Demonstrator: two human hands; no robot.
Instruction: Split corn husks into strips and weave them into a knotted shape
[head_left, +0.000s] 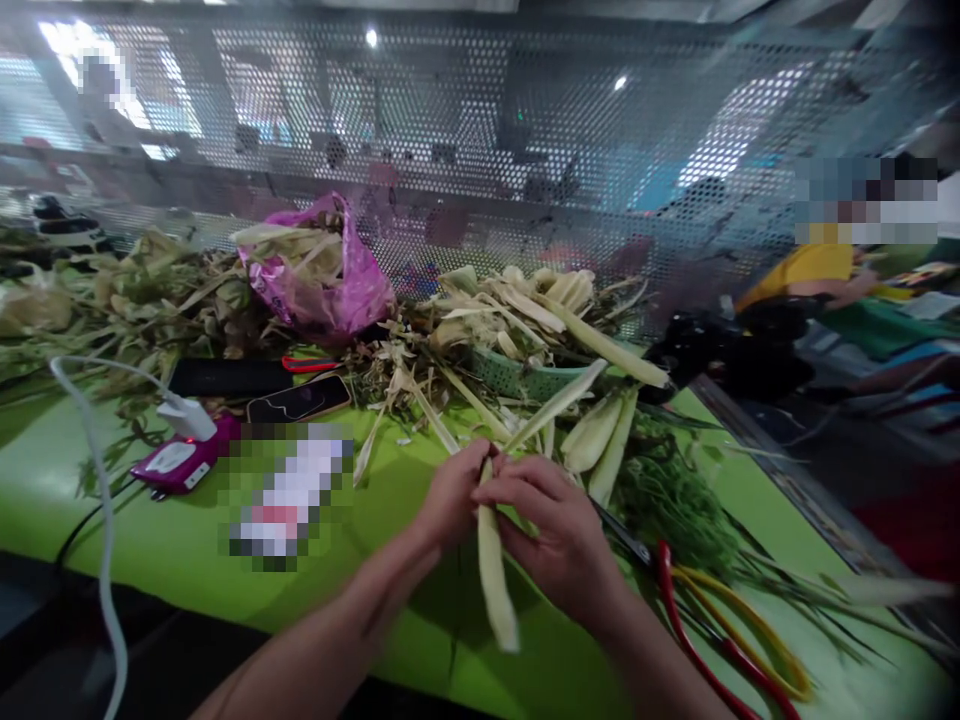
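Over a green table (180,540), my left hand (450,495) and my right hand (551,525) both grip a pale yellow-green leaf strip (495,580). The strip hangs down between them, its lower end blurred. My left fingers pinch its upper part; my right fingers curl around it from the right. More pale leaf strips (592,435) lie just beyond my hands.
Red and yellow handled scissors (712,620) lie right of my right hand beside feathery greens (675,505). A green basket (525,375), a pink plastic bag (330,275) and heaps of husks sit behind. Phones (300,398) and a white cable (101,500) lie left. Perforated metal screen at back.
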